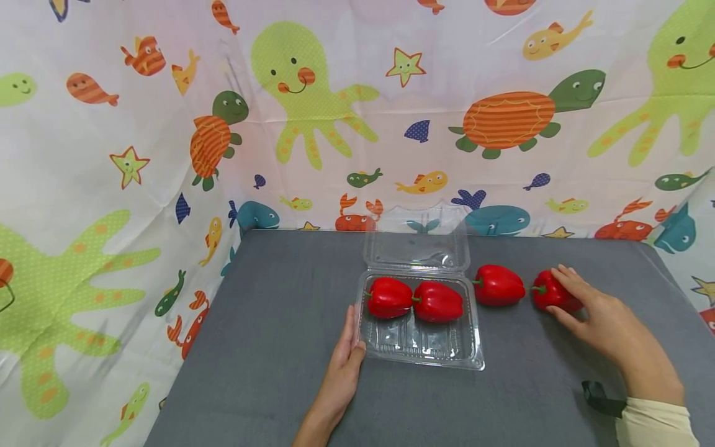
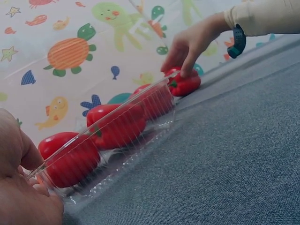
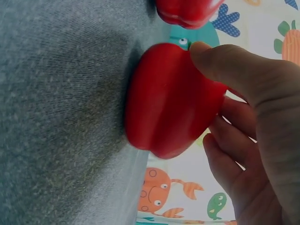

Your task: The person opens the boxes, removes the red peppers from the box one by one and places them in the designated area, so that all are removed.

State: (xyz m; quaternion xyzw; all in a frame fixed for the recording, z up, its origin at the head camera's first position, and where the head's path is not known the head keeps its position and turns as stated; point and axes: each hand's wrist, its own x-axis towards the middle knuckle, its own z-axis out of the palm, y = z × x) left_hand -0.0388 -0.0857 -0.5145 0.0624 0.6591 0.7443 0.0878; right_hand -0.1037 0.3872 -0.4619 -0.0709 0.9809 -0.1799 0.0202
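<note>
A clear plastic clamshell container [image 1: 416,349] lies on the grey table with its lid [image 1: 416,249] raised behind it. Inside, toward the back, sit two red bell peppers, a left one [image 1: 388,298] and a right one [image 1: 439,302]. My left hand [image 1: 343,366] grips the container's left edge between thumb and fingers. Outside, just right of the container, lies a third red bell pepper [image 1: 499,285]. Farther right, my right hand [image 1: 606,320] holds a fourth red bell pepper [image 3: 171,105] from above, thumb on one side and fingers on the other; the pepper appears to rest on the table.
The grey cloth-covered table [image 1: 268,347] ends at a curtain [image 1: 357,143] printed with sea animals, which hangs behind it and along the left side. A dark band [image 1: 602,397] shows by the right sleeve [image 1: 653,425].
</note>
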